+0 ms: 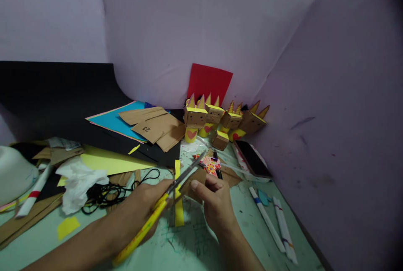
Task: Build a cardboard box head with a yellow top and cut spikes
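My left hand (146,203) is closed around a pair of scissors (157,208) with yellow handles, gripped near the pivot. The handles reach back toward me, and the blades point away toward the middle of the table. In my right hand (218,203), thumb on top, is a small piece of brown cardboard (195,185), close beside the blades. A narrow yellow paper strip (179,214) runs behind the scissors; whether it touches them I cannot tell. Just beyond the blade tips lies a colourful dotted piece (210,164).
Several cardboard figures (195,119) with pointed horns stand at the back, with a small cardboard box (220,140) before them. A phone (252,157) and white markers (267,220) lie right. Black cord (107,195), crumpled tissue (77,182) and cardboard sheets (153,128) lie left.
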`<state>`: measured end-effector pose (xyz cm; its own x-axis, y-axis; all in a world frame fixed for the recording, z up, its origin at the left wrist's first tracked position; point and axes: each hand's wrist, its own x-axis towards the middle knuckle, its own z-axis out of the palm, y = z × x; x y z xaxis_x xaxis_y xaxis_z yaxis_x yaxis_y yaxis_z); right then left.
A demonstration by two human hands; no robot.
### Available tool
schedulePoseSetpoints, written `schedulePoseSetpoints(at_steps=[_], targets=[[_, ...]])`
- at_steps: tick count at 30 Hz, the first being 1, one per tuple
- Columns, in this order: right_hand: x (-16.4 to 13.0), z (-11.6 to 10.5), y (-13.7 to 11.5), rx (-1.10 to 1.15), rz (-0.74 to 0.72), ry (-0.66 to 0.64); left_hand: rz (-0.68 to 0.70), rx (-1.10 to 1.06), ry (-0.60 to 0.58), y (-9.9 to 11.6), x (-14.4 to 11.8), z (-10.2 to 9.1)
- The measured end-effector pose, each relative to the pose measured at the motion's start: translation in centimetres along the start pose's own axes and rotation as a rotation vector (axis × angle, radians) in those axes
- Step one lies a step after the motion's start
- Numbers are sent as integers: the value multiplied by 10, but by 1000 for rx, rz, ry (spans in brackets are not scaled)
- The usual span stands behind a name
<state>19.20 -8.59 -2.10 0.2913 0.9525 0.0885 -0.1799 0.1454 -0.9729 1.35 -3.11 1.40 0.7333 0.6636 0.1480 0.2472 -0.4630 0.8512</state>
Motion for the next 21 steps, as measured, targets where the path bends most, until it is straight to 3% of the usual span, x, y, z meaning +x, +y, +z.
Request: schedulePoseSetpoints(at_steps=[4,9,16,21], targets=[[0,2,-1,51,82,-33,-89,61,133,-3,6,-9],[-2,5,-4,118,168,-48,-218,-307,224,-5,10,-15],[-4,11,-5,183,220,-57,-221,-463,66,1,8,-3],[-5,15,-2,106,223,-92,-161,-362,81,-3,2,10]])
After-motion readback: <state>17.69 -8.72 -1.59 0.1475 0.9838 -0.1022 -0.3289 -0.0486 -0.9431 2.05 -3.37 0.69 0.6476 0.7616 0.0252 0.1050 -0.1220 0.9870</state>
